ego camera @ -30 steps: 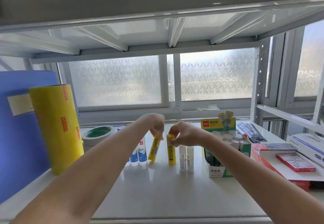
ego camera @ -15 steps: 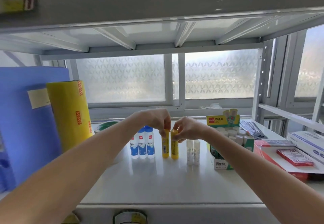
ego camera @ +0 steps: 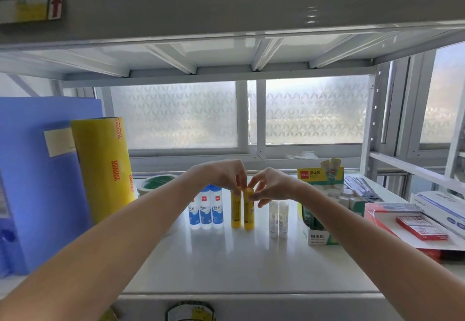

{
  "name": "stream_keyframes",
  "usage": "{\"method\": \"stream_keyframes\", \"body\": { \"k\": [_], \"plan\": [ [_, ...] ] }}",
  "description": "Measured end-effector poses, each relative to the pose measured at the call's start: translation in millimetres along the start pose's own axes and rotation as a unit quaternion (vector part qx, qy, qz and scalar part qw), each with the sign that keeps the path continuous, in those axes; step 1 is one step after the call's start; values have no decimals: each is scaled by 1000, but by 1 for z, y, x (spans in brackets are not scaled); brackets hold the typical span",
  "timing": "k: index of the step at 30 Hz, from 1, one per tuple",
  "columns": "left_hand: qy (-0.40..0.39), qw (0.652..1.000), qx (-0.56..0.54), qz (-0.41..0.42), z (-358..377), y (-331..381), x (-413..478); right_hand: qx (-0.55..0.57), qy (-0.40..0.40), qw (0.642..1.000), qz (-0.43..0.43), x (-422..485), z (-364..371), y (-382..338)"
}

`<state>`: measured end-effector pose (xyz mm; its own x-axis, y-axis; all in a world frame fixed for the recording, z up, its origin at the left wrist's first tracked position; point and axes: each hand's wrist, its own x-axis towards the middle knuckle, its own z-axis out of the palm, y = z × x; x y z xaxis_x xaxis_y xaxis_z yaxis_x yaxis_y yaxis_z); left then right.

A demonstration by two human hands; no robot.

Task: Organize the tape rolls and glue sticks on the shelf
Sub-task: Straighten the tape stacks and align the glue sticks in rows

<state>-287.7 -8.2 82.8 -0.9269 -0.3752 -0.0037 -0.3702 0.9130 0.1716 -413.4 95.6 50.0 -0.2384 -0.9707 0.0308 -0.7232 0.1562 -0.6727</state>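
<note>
View from the head camera into one bay of a metal rack. Both forearms reach forward over the white shelf (ego camera: 239, 265) and meet near its middle. The left hand (ego camera: 224, 174) is curled downward, its fingertips pinching the top of the left yellow glue stick (ego camera: 236, 211), whose cap is hidden beneath them. The right hand (ego camera: 273, 187) grasps the cap of the right yellow glue stick (ego camera: 249, 212) between thumb and forefinger, the remaining fingers loosely bent. The two yellow sticks stand upright on the shelf, side by side and touching or nearly so. Just to their left stand three blue-capped glue sticks (ego camera: 206, 211) in a tight row; to their right, apart from them, stand two white glue sticks (ego camera: 278, 220) as a pair. Further right is an open glue-stick box (ego camera: 323, 237) in green and yellow, with white caps showing inside it. Behind the left forearm, a tape roll (ego camera: 156, 185) with a green inner face lies flat near the back of the shelf. At far left a blue folder (ego camera: 37, 182) stands upright with a tall yellow roll (ego camera: 103, 167) just beside it. At far right a red box (ego camera: 422, 227) lies among flat packages. A frosted window (ego camera: 176, 114) closes the rear; the upper shelf (ego camera: 226, 6) spans the top.
</note>
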Motion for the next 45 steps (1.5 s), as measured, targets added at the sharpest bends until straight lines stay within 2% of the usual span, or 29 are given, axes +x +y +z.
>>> {"method": "stream_keyframes", "body": {
  "k": [10,25,34,45],
  "plan": [
    [6,999,35,-34,4,-2,2,-10,12,998,-55,-1,1,4],
    [44,999,-4,-27,3,-9,-3,-46,83,989,-117,5,16,5],
    [42,998,-10,-35,4,-11,-4,-58,110,985,-118,5,21,5],
    [19,999,-3,-36,1,-9,-4,-62,69,992,-85,-3,12,5]
  ]
}}
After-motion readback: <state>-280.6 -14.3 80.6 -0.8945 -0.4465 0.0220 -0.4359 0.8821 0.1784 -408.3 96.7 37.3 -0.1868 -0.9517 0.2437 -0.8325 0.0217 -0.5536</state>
